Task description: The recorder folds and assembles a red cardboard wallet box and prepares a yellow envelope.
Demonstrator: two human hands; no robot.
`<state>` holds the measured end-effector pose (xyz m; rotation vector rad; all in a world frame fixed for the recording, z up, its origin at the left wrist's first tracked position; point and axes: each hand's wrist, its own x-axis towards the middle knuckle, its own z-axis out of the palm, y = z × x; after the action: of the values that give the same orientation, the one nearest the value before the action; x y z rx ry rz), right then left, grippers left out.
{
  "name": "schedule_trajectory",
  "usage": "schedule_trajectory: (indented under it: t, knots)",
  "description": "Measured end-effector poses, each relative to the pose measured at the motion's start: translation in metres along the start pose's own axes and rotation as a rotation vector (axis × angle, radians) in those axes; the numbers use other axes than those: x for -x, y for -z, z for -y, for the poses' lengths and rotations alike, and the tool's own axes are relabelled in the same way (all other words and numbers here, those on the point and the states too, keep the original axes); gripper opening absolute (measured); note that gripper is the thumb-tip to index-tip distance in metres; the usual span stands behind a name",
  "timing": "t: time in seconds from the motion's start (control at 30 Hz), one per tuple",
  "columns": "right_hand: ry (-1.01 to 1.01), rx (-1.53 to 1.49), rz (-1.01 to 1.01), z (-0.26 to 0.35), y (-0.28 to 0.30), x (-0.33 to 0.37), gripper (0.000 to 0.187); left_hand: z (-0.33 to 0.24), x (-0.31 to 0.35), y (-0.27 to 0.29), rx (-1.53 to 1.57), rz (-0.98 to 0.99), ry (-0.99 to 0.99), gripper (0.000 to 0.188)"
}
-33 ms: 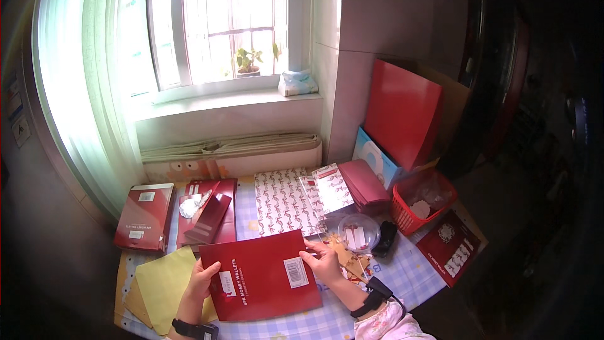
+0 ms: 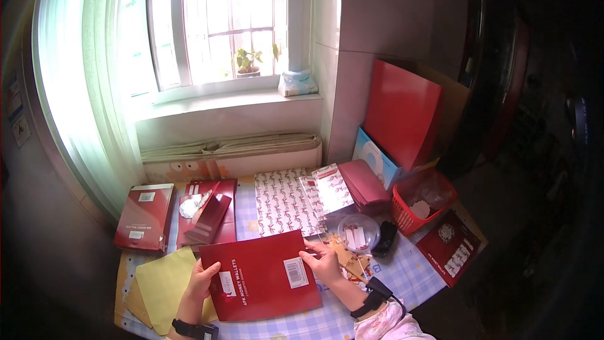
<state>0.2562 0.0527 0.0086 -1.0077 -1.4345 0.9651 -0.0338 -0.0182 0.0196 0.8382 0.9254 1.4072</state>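
Observation:
A flat red cardboard packet (image 2: pixel 264 283) with a white barcode label is held up, slightly tilted, above the near part of the table. My left hand (image 2: pixel 202 277) grips its left edge, thumb on the front face. At the upper right edge, my right hand (image 2: pixel 322 260) pinches it with the thumb near the barcode; the fingertips behind are partly hidden. Under my left forearm lie yellow paper sheets (image 2: pixel 163 283). Close to my right hand are a round clear plastic tub (image 2: pixel 371 233) with small labels inside and a brown patterned piece (image 2: pixel 347 259).
Red packets (image 2: pixel 143 217) are stacked at the left, beside a folded dark red wallet (image 2: pixel 211 217). Leaf-patterned white sheets (image 2: pixel 283 201) and pink-red folders (image 2: pixel 363 184) lie at the back. A red basket (image 2: pixel 406 214) and a dark red packet (image 2: pixel 443 245) stand right on the checked tablecloth (image 2: pixel 402 283).

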Motion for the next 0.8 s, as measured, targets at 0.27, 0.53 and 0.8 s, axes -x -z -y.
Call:
schedule_trajectory:
  t: [0.27,0.53,0.8]
  knots:
    - [-0.059,-0.094,-0.03,-0.007,-0.001,0.0,0.027,0.0,0.0,-0.004,-0.031,0.004,-0.034,0.024]
    - [-0.265,-0.424,0.014,-0.001,-0.003,0.001,0.027,0.003,-0.002,-0.005,-0.029,-0.028,-0.099,0.022]
    - [-0.411,-0.766,0.16,0.023,-0.008,0.007,0.04,0.002,-0.003,-0.002,-0.019,-0.089,-0.095,0.021]
